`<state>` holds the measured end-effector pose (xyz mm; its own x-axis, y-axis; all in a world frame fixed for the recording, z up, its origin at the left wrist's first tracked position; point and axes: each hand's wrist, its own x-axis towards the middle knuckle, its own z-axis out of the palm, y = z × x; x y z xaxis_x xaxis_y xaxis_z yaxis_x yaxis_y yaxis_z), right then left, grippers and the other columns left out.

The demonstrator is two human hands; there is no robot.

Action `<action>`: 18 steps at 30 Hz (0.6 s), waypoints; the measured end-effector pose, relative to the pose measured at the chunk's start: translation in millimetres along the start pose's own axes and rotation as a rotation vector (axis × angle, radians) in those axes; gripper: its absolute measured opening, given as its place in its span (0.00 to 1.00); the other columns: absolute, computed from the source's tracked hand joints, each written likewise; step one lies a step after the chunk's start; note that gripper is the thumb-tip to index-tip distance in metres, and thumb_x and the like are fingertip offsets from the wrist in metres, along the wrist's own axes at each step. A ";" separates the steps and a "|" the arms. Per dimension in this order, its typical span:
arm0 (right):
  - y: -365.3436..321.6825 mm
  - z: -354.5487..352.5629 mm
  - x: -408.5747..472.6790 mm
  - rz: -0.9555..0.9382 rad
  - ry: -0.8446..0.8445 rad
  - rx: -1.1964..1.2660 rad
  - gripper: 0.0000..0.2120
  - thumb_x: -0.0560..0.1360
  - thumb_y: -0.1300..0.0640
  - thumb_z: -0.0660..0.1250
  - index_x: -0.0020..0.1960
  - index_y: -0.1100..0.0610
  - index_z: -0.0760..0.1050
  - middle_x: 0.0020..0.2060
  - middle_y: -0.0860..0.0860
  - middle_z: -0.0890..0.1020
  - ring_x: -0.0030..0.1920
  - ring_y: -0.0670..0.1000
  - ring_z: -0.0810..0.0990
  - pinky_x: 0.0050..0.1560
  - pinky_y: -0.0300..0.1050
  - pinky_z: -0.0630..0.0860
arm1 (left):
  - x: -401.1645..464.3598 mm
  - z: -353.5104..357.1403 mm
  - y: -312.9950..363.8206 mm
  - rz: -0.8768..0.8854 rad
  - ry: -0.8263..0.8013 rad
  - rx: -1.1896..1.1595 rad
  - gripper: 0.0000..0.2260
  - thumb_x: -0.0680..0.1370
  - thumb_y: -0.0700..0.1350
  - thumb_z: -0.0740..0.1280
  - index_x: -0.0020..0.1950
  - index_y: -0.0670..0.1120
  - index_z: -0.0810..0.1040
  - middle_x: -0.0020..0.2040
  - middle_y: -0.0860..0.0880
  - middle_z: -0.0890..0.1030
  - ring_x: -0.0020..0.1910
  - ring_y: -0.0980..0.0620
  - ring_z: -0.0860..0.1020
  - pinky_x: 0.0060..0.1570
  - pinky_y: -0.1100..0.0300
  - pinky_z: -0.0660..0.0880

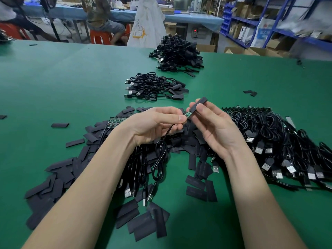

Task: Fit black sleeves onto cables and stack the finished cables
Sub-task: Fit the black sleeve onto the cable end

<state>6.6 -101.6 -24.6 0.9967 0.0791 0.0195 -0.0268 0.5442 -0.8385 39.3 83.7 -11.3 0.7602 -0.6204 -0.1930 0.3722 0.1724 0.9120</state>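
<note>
Left hand pinches cable w/ green board end; right hand pinches black sleeve, partly over the board. Loose sleeves below hands on surface, finished stacks beyond.

green table; black sleeves, black cables; green circuit board; blue shelving; red stools.

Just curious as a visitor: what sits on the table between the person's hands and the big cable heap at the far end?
In the head view, a smaller pile of sleeved cables lies between the hands and the far heap; around it, bare green table.
</note>
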 end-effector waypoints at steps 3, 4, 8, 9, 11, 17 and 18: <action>-0.1 -0.1 -0.2 -0.007 -0.022 -0.033 0.06 0.69 0.60 0.73 0.43 0.54 0.88 0.47 0.53 0.88 0.50 0.47 0.86 0.48 0.36 0.81 | 0.3 -1.9 -0.7 0.018 -0.001 -0.005 0.07 0.69 0.38 0.72 0.45 0.43 0.77 0.36 0.51 0.82 0.32 0.59 0.80 0.33 0.72 0.76; -0.4 -0.3 -0.2 0.000 -0.026 -0.031 0.06 0.69 0.61 0.72 0.43 0.54 0.88 0.47 0.53 0.88 0.50 0.46 0.86 0.48 0.36 0.81 | 0.3 -2.4 -0.9 0.020 -0.002 -0.012 0.07 0.70 0.38 0.72 0.45 0.43 0.77 0.36 0.51 0.82 0.32 0.59 0.80 0.33 0.72 0.77; 0.3 -1.5 0.0 0.046 -0.044 0.019 0.06 0.69 0.60 0.72 0.42 0.55 0.88 0.45 0.53 0.88 0.47 0.46 0.86 0.45 0.35 0.81 | 1.4 -1.1 -1.2 0.009 -0.013 -0.040 0.07 0.70 0.38 0.72 0.46 0.44 0.78 0.36 0.51 0.82 0.32 0.58 0.81 0.33 0.72 0.77; 0.7 -0.7 0.0 0.059 -0.054 0.010 0.06 0.69 0.60 0.72 0.42 0.55 0.88 0.45 0.52 0.88 0.46 0.45 0.86 0.45 0.35 0.81 | 1.3 -0.7 -1.4 0.013 -0.007 -0.043 0.07 0.70 0.38 0.72 0.45 0.44 0.78 0.35 0.50 0.82 0.32 0.58 0.81 0.32 0.72 0.77; 2.2 1.0 0.7 0.072 -0.059 -0.030 0.06 0.69 0.60 0.72 0.42 0.54 0.88 0.45 0.52 0.88 0.47 0.46 0.87 0.46 0.35 0.81 | 1.2 0.1 -1.9 0.035 0.021 -0.031 0.07 0.69 0.38 0.73 0.44 0.44 0.78 0.35 0.50 0.82 0.32 0.58 0.81 0.33 0.71 0.77; 5.5 1.2 5.9 0.040 0.105 0.042 0.11 0.67 0.62 0.75 0.49 0.62 0.84 0.45 0.56 0.87 0.46 0.49 0.87 0.46 0.37 0.82 | 2.4 -1.7 -1.5 0.167 0.123 0.137 0.10 0.72 0.37 0.75 0.49 0.43 0.77 0.46 0.44 0.86 0.45 0.49 0.85 0.49 0.61 0.82; 5.8 1.1 6.1 0.035 0.136 0.061 0.12 0.67 0.62 0.75 0.50 0.63 0.82 0.45 0.56 0.87 0.46 0.49 0.87 0.45 0.36 0.82 | 1.7 -2.5 -1.4 0.193 0.136 0.194 0.09 0.73 0.36 0.74 0.49 0.43 0.77 0.46 0.44 0.86 0.45 0.48 0.85 0.51 0.59 0.82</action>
<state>12.4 -97.0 -28.8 0.9962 -0.0126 -0.0861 -0.0619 0.5928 -0.8030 41.4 84.3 -13.8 0.8763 -0.4797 -0.0444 0.1155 0.1196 0.9861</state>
